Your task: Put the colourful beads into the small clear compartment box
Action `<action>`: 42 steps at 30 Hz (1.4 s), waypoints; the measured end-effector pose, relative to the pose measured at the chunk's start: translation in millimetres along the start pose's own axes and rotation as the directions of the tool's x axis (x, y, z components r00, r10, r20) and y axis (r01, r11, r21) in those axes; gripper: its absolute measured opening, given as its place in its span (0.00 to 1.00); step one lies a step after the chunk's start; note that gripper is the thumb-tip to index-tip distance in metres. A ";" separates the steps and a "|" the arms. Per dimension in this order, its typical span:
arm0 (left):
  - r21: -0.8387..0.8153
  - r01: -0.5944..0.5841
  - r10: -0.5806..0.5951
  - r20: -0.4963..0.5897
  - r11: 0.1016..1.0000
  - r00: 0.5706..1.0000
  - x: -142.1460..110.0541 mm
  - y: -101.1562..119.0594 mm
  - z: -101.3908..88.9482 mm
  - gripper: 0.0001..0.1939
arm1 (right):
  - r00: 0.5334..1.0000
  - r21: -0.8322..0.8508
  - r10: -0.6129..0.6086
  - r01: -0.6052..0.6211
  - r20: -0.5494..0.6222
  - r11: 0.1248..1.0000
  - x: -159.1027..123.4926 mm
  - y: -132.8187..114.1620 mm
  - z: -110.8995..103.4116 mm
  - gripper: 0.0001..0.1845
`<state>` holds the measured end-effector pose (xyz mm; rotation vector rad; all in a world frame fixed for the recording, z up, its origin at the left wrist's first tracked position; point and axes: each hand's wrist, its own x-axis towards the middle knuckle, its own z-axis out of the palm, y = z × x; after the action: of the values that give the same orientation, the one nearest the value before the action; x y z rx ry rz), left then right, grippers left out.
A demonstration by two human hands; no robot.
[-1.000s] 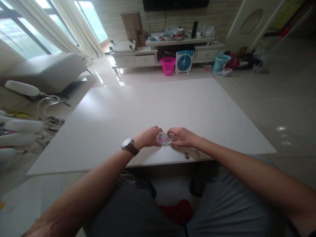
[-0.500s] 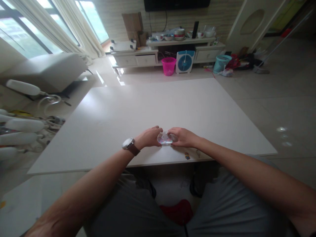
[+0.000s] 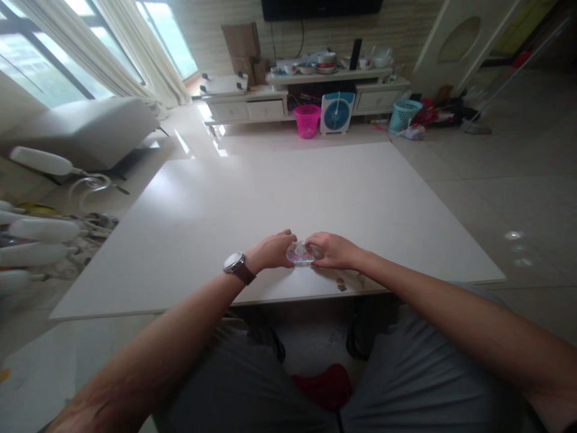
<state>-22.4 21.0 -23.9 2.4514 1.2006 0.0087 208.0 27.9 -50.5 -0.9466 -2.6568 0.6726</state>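
Between my two hands is a small clear container (image 3: 301, 254) with bits of pink, blue and other colours showing through it. My left hand (image 3: 277, 248) grips its left side, thumb toward me and fingers on the far side. On the right, my right hand (image 3: 328, 250) is closed on the opposite side in the same way. The container is at the near part of the white table (image 3: 270, 198). Close to my right wrist lie a small yellow and blue figure (image 3: 341, 284) and a small pale item (image 3: 361, 280) too faint to name.
The table's near edge runs just in front of my lap. Left of it are several white padded pieces on curled metal (image 3: 45, 228). Past the far edge stand a pink basket (image 3: 307, 122), a box fan (image 3: 337, 113) and a light blue basket (image 3: 404, 116).
Both hands keep their hold in nearly the same spot. The coloured bits inside the clear container show differently, as if it is tilted slightly or its contents have shifted.
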 end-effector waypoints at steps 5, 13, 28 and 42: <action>0.003 0.002 -0.002 0.003 1.000 1.000 0.6 -1.3 0.9 0.18 | 1.000 0.007 0.011 -0.011 0.000 1.000 -0.6 -0.3 -0.6 0.22; 0.017 0.002 -0.002 -0.001 1.000 1.000 2.3 -4.4 4.9 0.19 | 1.000 -0.009 0.027 -0.027 0.012 1.000 -0.8 -2.0 -1.3 0.22; 0.055 0.032 -0.032 -0.015 0.998 0.999 6.1 -2.6 6.8 0.23 | 0.998 -0.049 0.064 -0.063 0.018 0.997 0.1 -6.4 -1.6 0.18; 0.012 0.020 -0.020 0.003 1.000 1.000 4.8 -4.0 6.6 0.25 | 0.998 -0.062 0.057 -0.057 0.011 0.996 -1.5 -7.0 -0.2 0.16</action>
<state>-21.3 24.5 -32.3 2.4485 1.2278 -0.0078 205.5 22.2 -47.0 -1.0417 -2.6848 0.6133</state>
